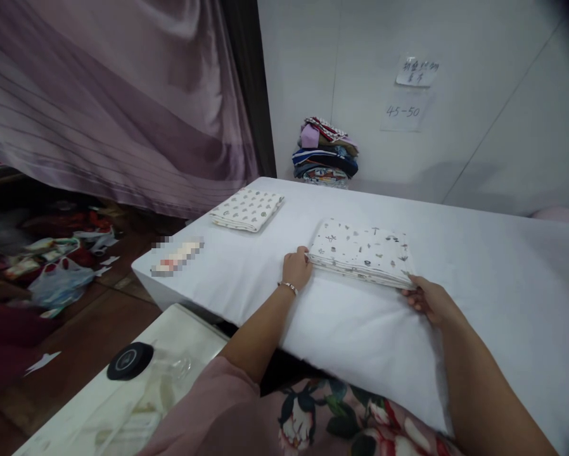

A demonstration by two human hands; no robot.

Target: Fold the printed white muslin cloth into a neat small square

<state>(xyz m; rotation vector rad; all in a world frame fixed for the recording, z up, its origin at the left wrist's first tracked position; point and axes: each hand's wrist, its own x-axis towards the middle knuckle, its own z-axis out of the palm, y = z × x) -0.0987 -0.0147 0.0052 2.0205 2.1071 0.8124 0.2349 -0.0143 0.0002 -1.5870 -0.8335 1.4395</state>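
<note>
A folded white cloth with small printed figures [363, 250] lies on the white-covered table [479, 278]. My left hand [296, 266], with a bracelet on the wrist, grips the cloth's near left corner. My right hand [429, 297] holds its near right corner, fingers curled at the edge. A second folded cloth with a dotted print [247, 209] lies further left on the table, apart from both hands.
A pile of folded coloured fabrics [326, 152] stands at the back against the white wall. A purple curtain [123, 107] hangs on the left. Bags and clutter [59, 253] cover the floor. A low white surface with a black round disc [130, 361] sits near my left.
</note>
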